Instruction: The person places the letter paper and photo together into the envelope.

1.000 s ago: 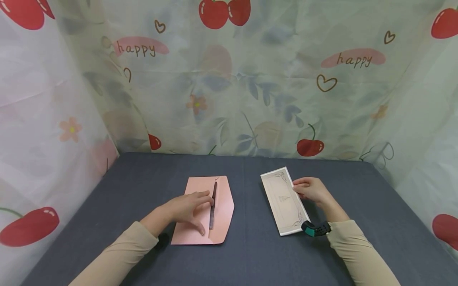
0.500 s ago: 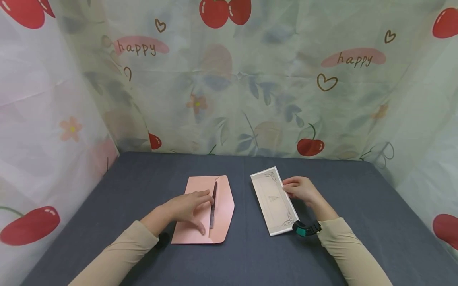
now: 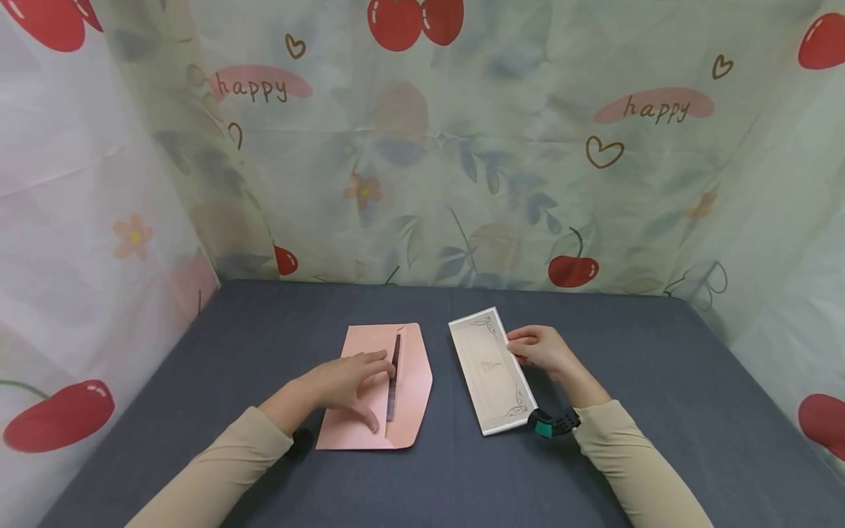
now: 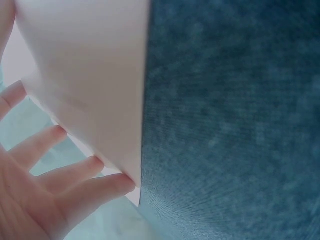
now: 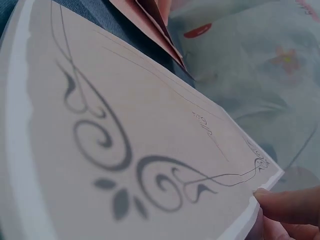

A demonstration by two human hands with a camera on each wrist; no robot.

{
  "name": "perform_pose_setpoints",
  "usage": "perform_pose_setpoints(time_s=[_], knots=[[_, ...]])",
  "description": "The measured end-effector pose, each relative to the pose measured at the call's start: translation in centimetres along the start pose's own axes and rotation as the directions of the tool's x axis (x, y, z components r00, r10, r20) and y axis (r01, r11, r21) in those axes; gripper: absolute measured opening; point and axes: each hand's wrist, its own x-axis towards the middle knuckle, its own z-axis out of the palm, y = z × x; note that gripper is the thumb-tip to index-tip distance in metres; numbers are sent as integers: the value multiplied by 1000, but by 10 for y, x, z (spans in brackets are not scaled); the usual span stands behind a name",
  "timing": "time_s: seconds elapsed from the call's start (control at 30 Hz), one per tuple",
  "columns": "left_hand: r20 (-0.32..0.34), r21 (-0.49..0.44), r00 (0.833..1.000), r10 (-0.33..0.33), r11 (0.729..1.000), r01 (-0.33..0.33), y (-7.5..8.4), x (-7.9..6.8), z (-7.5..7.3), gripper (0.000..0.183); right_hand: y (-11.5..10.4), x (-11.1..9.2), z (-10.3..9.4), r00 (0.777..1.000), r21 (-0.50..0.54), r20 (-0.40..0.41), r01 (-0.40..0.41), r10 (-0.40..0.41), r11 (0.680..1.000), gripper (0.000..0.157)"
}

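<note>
Fingers of the left hand lie spread at the mouth of a pink envelope on the counter; those of the right hand pinch a scroll-patterned card nearby. Light, even pressure should avoid creasing either.

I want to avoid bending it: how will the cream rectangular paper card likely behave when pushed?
The cream rectangular paper card is probably fairly stiff: it looks nearly flat, though the right hand pinches one edge. Being thin, it seems light. Its exposed corners might crease.
</note>
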Motion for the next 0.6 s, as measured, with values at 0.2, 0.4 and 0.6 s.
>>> perform_pose_setpoints(time_s=[0.2, 0.4, 0.6], knots=[[6, 3, 1000, -20, 1000, 20, 1, 2, 0, 75, -3, 4, 9, 1000, 15, 13, 5, -5, 1000, 30], [11, 1, 999, -32, 999, 32, 2, 4, 0, 76, -8, 5, 17, 1000, 37, 22, 12, -13, 999, 29], [5, 8, 999, -32, 999, 32, 2, 5, 0, 75, -11, 7, 26, 999, 66, 39, 23, -26, 998, 28]])
